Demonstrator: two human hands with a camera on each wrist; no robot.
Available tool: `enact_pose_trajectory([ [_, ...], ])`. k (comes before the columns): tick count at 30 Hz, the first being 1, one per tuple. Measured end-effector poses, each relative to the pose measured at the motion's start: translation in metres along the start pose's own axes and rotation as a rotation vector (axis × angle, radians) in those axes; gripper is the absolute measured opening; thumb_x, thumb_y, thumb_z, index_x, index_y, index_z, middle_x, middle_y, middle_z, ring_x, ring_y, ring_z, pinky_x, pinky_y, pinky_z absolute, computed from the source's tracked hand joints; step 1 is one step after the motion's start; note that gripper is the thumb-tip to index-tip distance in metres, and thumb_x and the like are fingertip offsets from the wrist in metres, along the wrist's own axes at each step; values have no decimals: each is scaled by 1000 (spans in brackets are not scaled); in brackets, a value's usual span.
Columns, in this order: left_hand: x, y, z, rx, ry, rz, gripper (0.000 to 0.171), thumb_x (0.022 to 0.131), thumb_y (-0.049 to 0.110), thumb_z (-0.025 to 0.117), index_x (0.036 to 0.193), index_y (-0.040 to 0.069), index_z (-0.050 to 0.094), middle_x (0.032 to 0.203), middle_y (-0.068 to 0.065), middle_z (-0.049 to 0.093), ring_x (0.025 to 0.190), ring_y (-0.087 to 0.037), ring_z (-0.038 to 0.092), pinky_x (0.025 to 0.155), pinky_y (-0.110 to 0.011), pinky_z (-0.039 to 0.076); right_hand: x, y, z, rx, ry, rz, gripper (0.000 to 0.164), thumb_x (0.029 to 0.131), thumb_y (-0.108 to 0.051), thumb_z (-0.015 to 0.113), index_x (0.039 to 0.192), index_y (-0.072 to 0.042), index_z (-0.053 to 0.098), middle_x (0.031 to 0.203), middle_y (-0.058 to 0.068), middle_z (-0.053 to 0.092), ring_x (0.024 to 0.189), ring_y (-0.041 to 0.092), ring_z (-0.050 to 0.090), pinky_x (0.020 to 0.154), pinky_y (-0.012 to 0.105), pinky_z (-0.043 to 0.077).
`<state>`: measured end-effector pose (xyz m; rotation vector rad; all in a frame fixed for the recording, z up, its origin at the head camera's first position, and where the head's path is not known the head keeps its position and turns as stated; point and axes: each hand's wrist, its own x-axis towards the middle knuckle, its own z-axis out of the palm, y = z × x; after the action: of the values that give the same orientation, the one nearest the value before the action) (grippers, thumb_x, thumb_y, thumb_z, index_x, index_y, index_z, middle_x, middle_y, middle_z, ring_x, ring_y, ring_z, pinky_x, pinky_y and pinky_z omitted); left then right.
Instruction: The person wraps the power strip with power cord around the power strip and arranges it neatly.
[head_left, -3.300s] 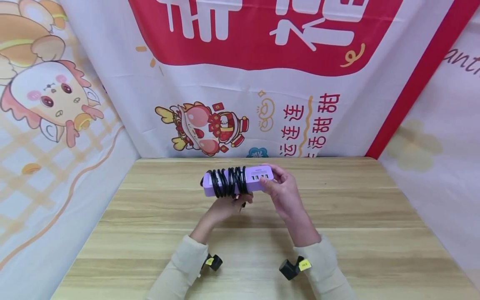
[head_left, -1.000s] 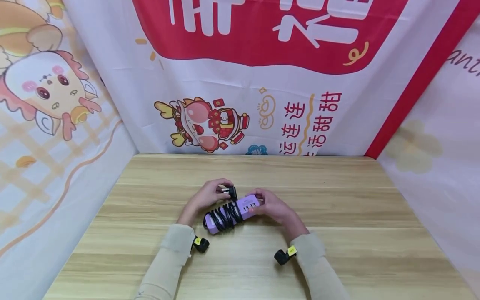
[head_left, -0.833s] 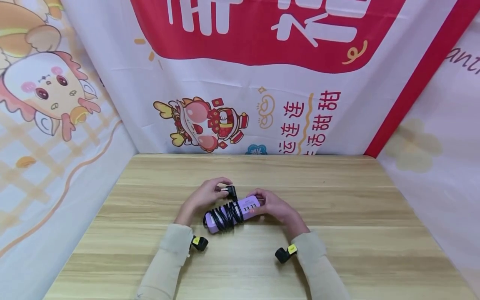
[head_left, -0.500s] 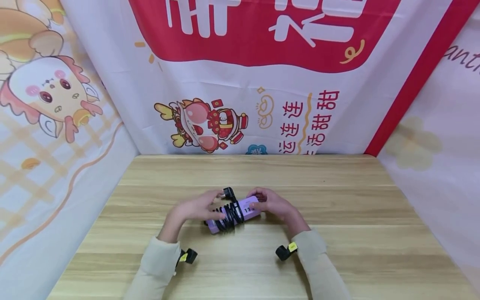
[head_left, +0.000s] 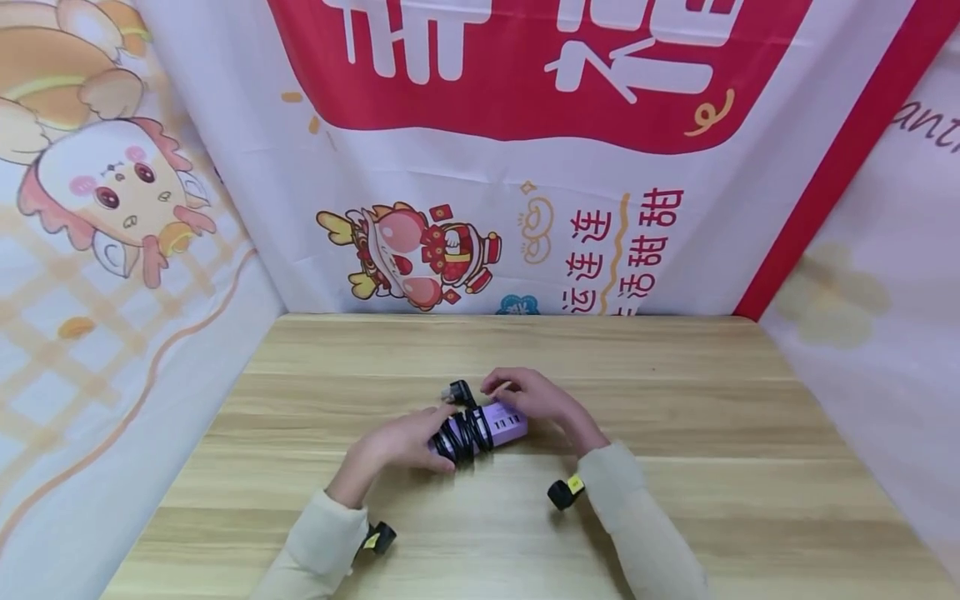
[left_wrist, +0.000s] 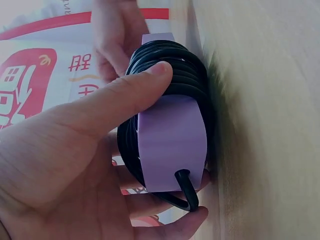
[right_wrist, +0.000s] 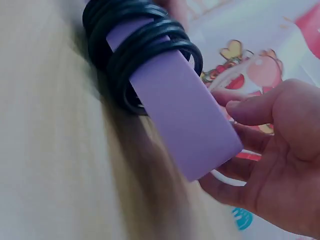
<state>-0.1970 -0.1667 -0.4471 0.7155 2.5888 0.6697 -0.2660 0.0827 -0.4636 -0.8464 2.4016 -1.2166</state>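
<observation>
A purple power strip (head_left: 507, 422) with USB ports is near the middle of the table, its black cord (head_left: 471, 432) wound round it in several turns. My left hand (head_left: 401, 440) grips its left end. In the left wrist view the thumb lies over the cord coils (left_wrist: 167, 57) and the fingers reach round the far side. At the other end, my right hand (head_left: 528, 393) touches the strip's far side with loosely bent fingers; in the right wrist view its thumb stands off the purple casing (right_wrist: 187, 120). The black plug (head_left: 459, 392) sticks out beyond the strip's far side.
The wooden table (head_left: 675, 500) meets a printed cloth backdrop (head_left: 465, 167) at its back edge. Patterned cloth walls (head_left: 112, 358) stand at both sides. A small black camera is strapped at each wrist.
The strip was held up earlier, then came down lower and nearer. My left hand has let go of the plug and taken hold of the strip's left end. My right hand's grip has loosened.
</observation>
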Motion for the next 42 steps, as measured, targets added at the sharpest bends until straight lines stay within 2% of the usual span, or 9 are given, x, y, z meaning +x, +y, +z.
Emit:
enact_pose_trajectory([
  [5, 5, -4, -1, 48, -4, 77, 86, 82, 28, 82, 149, -1, 36, 139, -24, 54, 125, -37, 55, 107, -52, 45, 18, -7, -5, -232, -163, -94, 46, 96, 11, 45, 124, -17, 70, 143, 5, 58, 136, 26, 51, 115, 47, 39],
  [9, 9, -6, -1, 60, 9, 118, 85, 81, 24, 82, 149, -1, 38, 141, -24, 53, 128, -38, 53, 109, -52, 43, 31, -8, -8, -346, -301, -113, 64, 84, 21, 44, 127, -20, 69, 157, 3, 43, 145, 27, 40, 120, 46, 32],
  [13, 15, -8, -1, 36, 31, 152, 80, 77, 19, 83, 145, 3, 44, 134, -17, 59, 121, -32, 58, 104, -50, 47, 38, -5, -11, -405, -340, -103, 73, 76, 27, 45, 126, -20, 70, 157, 5, 39, 139, 26, 45, 114, 40, 40],
  [18, 25, -9, 2, 36, 52, 176, 80, 75, 15, 80, 146, 5, 44, 138, -14, 58, 124, -29, 57, 107, -48, 46, 38, 2, -13, -528, -291, -143, 59, 81, 21, 52, 116, -21, 74, 147, 9, 42, 115, 20, 57, 97, 28, 50],
  [22, 30, -9, 5, 58, 59, 131, 83, 75, 18, 78, 148, 5, 42, 141, -17, 56, 128, -33, 55, 108, -50, 45, 32, 8, -15, -563, -230, -147, 43, 85, 15, 59, 103, -19, 76, 134, 11, 48, 102, 18, 59, 87, 26, 52],
  [30, 43, -13, 6, 91, 105, 83, 84, 72, 24, 78, 148, 10, 44, 130, -15, 62, 111, -25, 59, 95, -46, 50, 18, 18, -28, -566, -121, 36, 24, 95, -3, 63, 102, -23, 75, 119, 6, 48, 99, 16, 55, 88, 30, 52],
  [33, 47, -12, 5, 98, 104, 71, 85, 72, 24, 78, 149, 9, 44, 133, -16, 60, 115, -27, 58, 98, -48, 49, 14, 25, -32, -552, -100, 60, 19, 98, -9, 61, 102, -21, 75, 113, 7, 48, 96, 16, 53, 86, 31, 51],
  [35, 50, -12, 5, 96, 99, 63, 86, 72, 24, 79, 149, 8, 43, 133, -16, 60, 115, -27, 58, 98, -48, 49, 11, 29, -35, -522, -88, 40, 21, 98, -6, 60, 103, -19, 76, 111, 9, 49, 96, 18, 52, 87, 32, 51],
  [42, 59, -12, 4, 86, 110, 74, 85, 71, 23, 78, 147, 6, 45, 131, -16, 61, 114, -27, 58, 98, -47, 49, 1, 44, -40, -352, -42, 1, 28, 98, 0, 54, 109, -15, 76, 116, 12, 53, 108, 23, 49, 95, 41, 47],
])
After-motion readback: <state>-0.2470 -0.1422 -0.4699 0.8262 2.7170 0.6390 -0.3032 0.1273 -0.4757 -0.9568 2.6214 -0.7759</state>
